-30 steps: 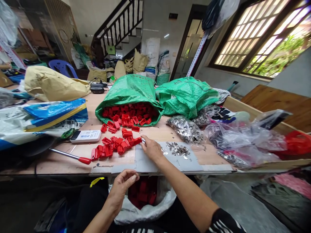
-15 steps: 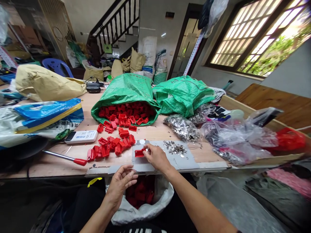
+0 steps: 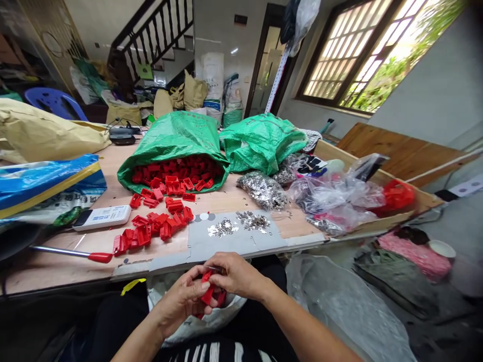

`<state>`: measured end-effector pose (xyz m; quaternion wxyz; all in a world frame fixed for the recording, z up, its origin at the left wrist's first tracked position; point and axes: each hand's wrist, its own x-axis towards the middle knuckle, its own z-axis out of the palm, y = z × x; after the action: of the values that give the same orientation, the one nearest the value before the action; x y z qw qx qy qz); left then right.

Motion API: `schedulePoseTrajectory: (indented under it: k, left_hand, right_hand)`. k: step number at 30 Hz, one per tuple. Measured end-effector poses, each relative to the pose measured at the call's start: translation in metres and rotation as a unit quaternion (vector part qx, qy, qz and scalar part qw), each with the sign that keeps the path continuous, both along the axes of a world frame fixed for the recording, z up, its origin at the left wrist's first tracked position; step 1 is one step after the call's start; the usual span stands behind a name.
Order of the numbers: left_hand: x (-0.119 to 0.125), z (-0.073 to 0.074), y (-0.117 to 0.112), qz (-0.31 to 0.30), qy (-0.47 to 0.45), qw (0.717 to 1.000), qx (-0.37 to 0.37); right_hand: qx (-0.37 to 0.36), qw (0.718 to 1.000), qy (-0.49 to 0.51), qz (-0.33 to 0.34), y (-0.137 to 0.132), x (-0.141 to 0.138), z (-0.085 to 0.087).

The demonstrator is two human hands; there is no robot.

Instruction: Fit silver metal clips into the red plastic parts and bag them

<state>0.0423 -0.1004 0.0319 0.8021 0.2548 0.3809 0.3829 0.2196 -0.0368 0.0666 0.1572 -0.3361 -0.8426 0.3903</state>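
My left hand (image 3: 184,299) and my right hand (image 3: 236,274) meet just below the table edge, above a white bag (image 3: 196,327) in my lap. Both are closed on one small red plastic part (image 3: 208,291); a thin metal piece shows at my right fingertips. On the table ahead lies a loose pile of red plastic parts (image 3: 151,229). Beside it, small shiny metal pieces (image 3: 237,223) are scattered on a grey sheet (image 3: 226,244). Further back, a green sack (image 3: 173,146) lies open and full of the same red parts.
A white remote (image 3: 101,217) and a red-handled tool (image 3: 71,253) lie at the left. A second green sack (image 3: 260,141), clear bags of metal pieces (image 3: 262,190) and plastic bags (image 3: 339,201) crowd the right. Blue-white and tan sacks fill the far left.
My right hand took a red part from the pile and drew it back off the table. My left hand rose to meet it, and both now grip the part over the white bag.
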Motion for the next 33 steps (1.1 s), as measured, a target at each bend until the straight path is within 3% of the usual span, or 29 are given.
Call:
schedulePoseTrajectory:
  k: [2,5,7,10,15,23,29,33]
  left_hand:
    - [0.001,-0.002,0.0,0.008,-0.004,1.0,-0.011]
    - [0.0,-0.003,0.0,0.029,-0.011,0.999,-0.031]
    - [-0.001,-0.001,0.0,0.046,-0.015,0.998,-0.047]
    - [-0.001,0.001,0.0,0.07,-0.028,0.995,-0.071]
    - [-0.002,0.002,0.005,0.092,-0.067,0.99,-0.082]
    - [-0.006,0.011,0.009,0.106,-0.148,0.981,-0.069]
    - [-0.002,0.016,0.008,0.107,-0.154,0.98,-0.069]
    - [-0.001,0.017,0.008,0.108,-0.138,0.983,-0.051]
  right_hand:
    - [-0.02,1.0,0.011,-0.012,0.005,0.005,-0.001]
    - [0.035,0.989,-0.038,-0.138,0.022,0.02,-0.004]
    - [0.107,0.958,-0.12,-0.237,0.038,0.033,-0.007]
    - [0.146,0.923,-0.199,-0.294,0.058,0.047,-0.013]
    - [0.155,0.917,-0.223,-0.294,0.075,0.046,-0.02]
    - [0.154,0.92,-0.203,-0.298,0.08,0.04,-0.024]
    - [0.147,0.927,-0.143,-0.313,0.071,0.047,-0.022]
    - [0.119,0.947,-0.054,-0.294,0.058,0.048,-0.018]
